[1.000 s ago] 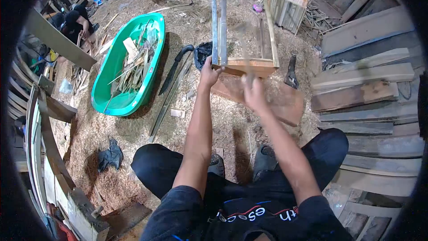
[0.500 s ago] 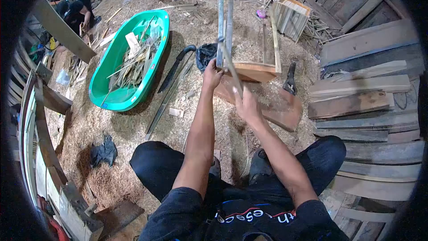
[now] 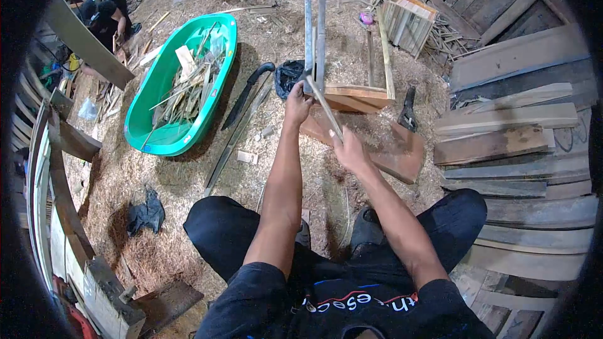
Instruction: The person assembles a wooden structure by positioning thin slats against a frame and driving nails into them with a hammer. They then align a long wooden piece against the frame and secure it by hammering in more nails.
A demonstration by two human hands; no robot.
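My right hand [image 3: 352, 149] is closed round the wooden handle of a hammer [image 3: 325, 105]. The hammer's head lies close to the fingers of my left hand [image 3: 298, 105], at the near left corner of a wooden frame [image 3: 358, 93]. That left hand is closed on this corner; whether it also pinches a nail is hidden. Two grey slats [image 3: 308, 31] run away from the corner, and a pale slat stands along the frame's right side. Below the frame is a reddish-brown board [image 3: 402, 157] on the sawdust.
A green plastic tub [image 3: 135, 129] of wood scraps stands left, beside a machete-like blade [image 3: 242, 103]. A dark-handled tool [image 3: 409, 110] is right of the frame. Stacked planks [image 3: 509, 119] line the right side. Another person [image 3: 110, 16] crouches far left.
The hammer's head has come down towards my left hand at the frame's corner. My left hand stays at that corner.
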